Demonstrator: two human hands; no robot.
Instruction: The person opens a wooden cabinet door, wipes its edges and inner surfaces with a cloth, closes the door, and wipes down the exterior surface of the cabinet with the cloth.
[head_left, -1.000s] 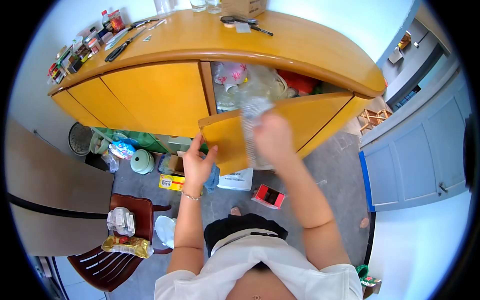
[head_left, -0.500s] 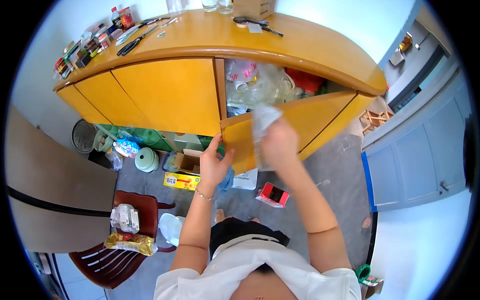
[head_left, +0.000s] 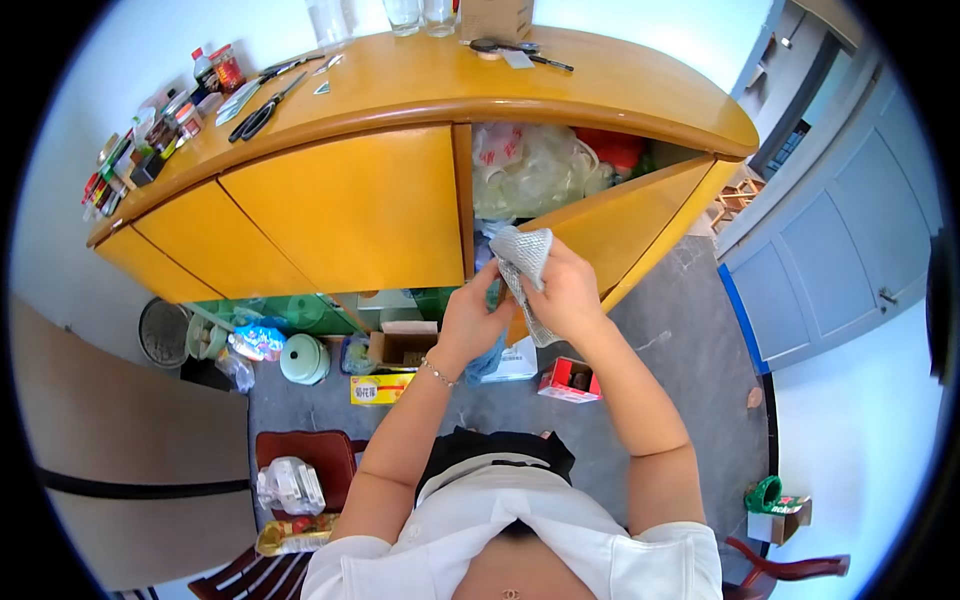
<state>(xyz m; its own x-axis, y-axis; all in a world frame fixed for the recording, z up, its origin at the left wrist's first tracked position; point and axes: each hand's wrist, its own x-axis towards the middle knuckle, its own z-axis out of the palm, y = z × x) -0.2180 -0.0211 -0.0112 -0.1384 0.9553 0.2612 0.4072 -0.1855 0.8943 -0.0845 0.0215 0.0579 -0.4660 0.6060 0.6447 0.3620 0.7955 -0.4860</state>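
My right hand (head_left: 568, 298) is closed around a grey-white textured cleaning cloth (head_left: 524, 250), which is bunched up and hangs down past my fingers. Close beside it, my left hand (head_left: 472, 320) has its fingertips and thumb at the cloth's left edge, with a gap between index finger and thumb. Behind both hands the yellow cabinet door (head_left: 625, 225) stands ajar, its near edge partly hidden by the cloth. Plastic bags (head_left: 545, 170) and a red item (head_left: 612, 150) fill the compartment behind it.
The cabinet top (head_left: 420, 80) carries scissors (head_left: 262, 118), jars and glasses. Below stand an open cardboard box (head_left: 402, 345), a yellow box (head_left: 380, 390), a red box (head_left: 570, 380) and a green pot (head_left: 304, 358). A brown chair (head_left: 300, 440) is at lower left, a grey-blue door (head_left: 840, 240) at right.
My right hand has brought the cloth down from the door's upper part to my left hand. My left hand has left the door's edge and moved to the cloth. The view has shifted slightly.
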